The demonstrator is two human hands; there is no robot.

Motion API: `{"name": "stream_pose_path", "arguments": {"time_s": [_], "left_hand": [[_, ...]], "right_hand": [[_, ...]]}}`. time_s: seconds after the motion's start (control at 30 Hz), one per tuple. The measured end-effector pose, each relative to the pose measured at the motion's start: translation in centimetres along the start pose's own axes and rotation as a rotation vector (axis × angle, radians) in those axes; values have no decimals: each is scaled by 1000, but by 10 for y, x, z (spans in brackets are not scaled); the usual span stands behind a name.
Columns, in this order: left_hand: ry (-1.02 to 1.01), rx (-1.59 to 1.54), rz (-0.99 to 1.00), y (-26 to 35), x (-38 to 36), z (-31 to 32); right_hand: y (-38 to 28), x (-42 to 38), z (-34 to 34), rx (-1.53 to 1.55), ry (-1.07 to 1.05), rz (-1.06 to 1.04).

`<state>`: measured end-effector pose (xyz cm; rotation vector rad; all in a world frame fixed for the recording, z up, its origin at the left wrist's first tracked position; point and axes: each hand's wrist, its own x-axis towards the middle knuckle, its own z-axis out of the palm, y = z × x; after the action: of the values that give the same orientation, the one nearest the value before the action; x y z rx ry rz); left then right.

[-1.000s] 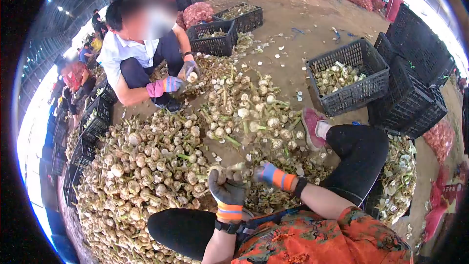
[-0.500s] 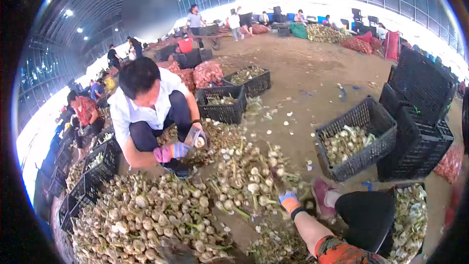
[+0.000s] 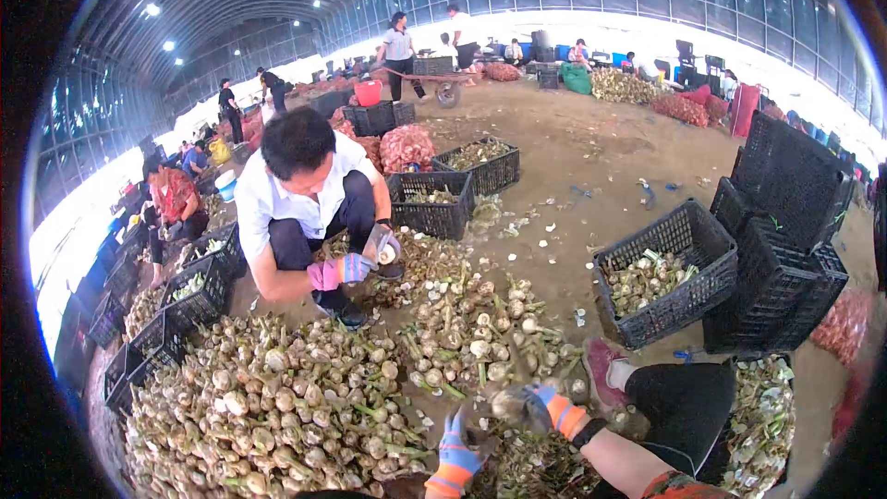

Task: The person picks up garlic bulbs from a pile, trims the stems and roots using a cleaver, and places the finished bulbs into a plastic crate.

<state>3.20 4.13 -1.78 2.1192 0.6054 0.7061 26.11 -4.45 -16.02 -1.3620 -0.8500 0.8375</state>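
Observation:
My left hand (image 3: pixel 453 458), in a blue and orange glove, is at the bottom middle with fingers stretched upward and apart. A greyish shape beside its fingers is too blurred to name. My right hand (image 3: pixel 558 409), gloved alike with a dark wristband, is closed around a blurred, pale-brown garlic bulb (image 3: pixel 514 407). Both hands are above garlic scraps (image 3: pixel 531 462), in front of a smaller heap of stemmed garlic (image 3: pixel 480 337). A large garlic pile (image 3: pixel 277 407) spreads to the left.
A squatting person in a white shirt (image 3: pixel 300 194) works opposite with gloved hands. At right stand a black crate (image 3: pixel 670 300) partly filled with garlic and stacked black crates (image 3: pixel 771 268). Another filled crate (image 3: pixel 759 425) is beside my leg. Red net sacks (image 3: pixel 407 148) lie behind.
My right hand has drawn back from the garlic heap, now with a bulb in it. My left hand has come into view at the bottom. The view has shifted slightly.

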Motion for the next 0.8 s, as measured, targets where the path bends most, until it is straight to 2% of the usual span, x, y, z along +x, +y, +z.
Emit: {"name": "stream_pose_path", "arguments": {"time_s": [0.03, 0.07, 0.1, 0.13, 0.17, 0.2, 0.23, 0.27, 0.33, 0.37, 0.4, 0.43, 0.47, 0.5, 0.53, 0.57, 0.6, 0.63, 0.67, 0.7, 0.73, 0.77, 0.8], "left_hand": [[-54, 6, 20, -10, -3, 9], [-109, 14, 38, -21, -6, 18], [-107, -131, 13, -11, -9, 19], [-99, -131, 11, 1, -9, 12], [-137, -280, -127, 14, -9, 4], [-176, -429, -265, 21, -13, -1], [-161, -628, -145, 4, -19, 9], [-159, -624, -144, -16, -19, 14], [-177, -1785, -633, -50, -15, 17], [-93, -1353, -481, -55, -16, 18], [-61, -1383, -495, -53, -17, 11], [-62, -1384, -511, -49, -18, 8], [-35, -1155, -310, -46, -19, 7], [-14, -1200, -294, -45, -20, 8], [7, -1245, -276, -44, -20, 8], [27, -1290, -258, -44, -21, 9], [66, -1453, -431, -50, -19, 14], [75, -1454, -454, -41, -22, 11], [64, -1037, -314, -33, -26, 6], [36, -619, -186, -25, -31, 3], [30, -863, -277, -35, -31, 11], [48, -1104, -375, -44, -30, 18], [69, -1043, -375, -39, -30, 17]], "right_hand": [[-62, -26, 18, -65, -72, 146], [-62, -36, 26, -71, -81, 149], [-56, -46, 33, 22, -152, 86], [-54, -54, 38, 116, -221, 24], [-53, -55, 38, 115, -227, 25], [-48, -51, 37, 110, -230, 150], [-52, -51, 38, 109, -232, 210], [-56, -52, 39, 108, -234, 271], [-98, -61, 42, -182, -105, 79], [-115, -63, 41, -326, -38, -14], [-122, -65, 39, -324, -36, -8], [-129, -70, 36, -668, 44, 19], [-134, -75, 33, -1012, 118, 52], [-171, -84, 39, -872, 42, 247], [-163, -89, 42, -868, 35, 265], [-155, -92, 44, -999, 36, 205], [-149, -96, 47, -1128, 35, 142], [-164, -102, 54, -1100, -32, 25], [-179, -107, 62, -1092, -53, 49], [-203, -109, 72, -1156, -177, 84], [-218, -111, 81, -1210, -309, 121], [-224, -113, 86, -1225, -349, 98], [-215, -111, 89, -1259, -395, 71]]}}
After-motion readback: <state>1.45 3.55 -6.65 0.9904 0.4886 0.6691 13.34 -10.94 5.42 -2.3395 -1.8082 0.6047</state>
